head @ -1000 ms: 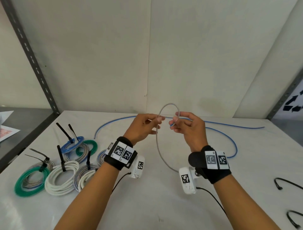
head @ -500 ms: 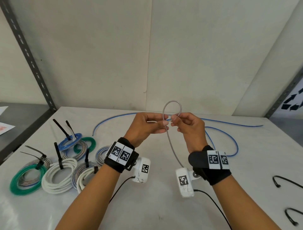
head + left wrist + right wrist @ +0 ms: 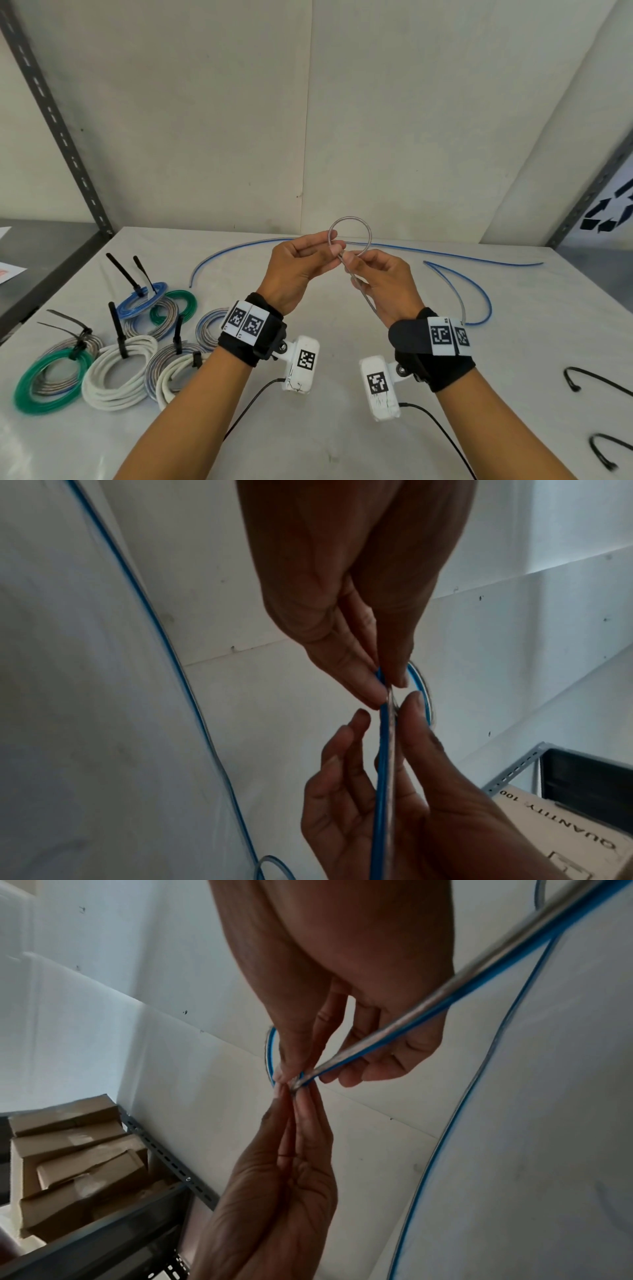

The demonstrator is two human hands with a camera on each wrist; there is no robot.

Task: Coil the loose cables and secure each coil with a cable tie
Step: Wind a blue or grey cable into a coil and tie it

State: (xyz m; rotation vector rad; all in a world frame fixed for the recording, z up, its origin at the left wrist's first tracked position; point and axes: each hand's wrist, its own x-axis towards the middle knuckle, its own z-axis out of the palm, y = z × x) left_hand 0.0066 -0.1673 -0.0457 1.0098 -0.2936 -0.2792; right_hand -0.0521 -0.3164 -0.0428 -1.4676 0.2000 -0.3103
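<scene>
A loose blue-and-clear cable [image 3: 455, 255] lies along the back of the white table [image 3: 342, 428]. One end is raised and bent into a small loop [image 3: 350, 219] above my hands. My left hand [image 3: 334, 247] pinches the loop's crossing between thumb and fingers, seen close in the left wrist view [image 3: 385, 692]. Touching it from the right, my right hand [image 3: 347, 260] pinches the same spot [image 3: 294, 1081]. The cable [image 3: 383, 777] then runs down across the right palm. Two loose black cable ties [image 3: 599, 380] lie at the table's right edge.
Several tied coils lie at the front left of the table, among them a green one [image 3: 44, 387], a white one [image 3: 116, 373] and a blue one [image 3: 140, 301]. A grey shelf upright [image 3: 58, 137] rises at the left. Cardboard boxes [image 3: 78, 1164] sit on the shelf beyond it.
The big hanging loop has been drawn down to a small ring above my fingers. Both hands have closed together until their fingertips meet.
</scene>
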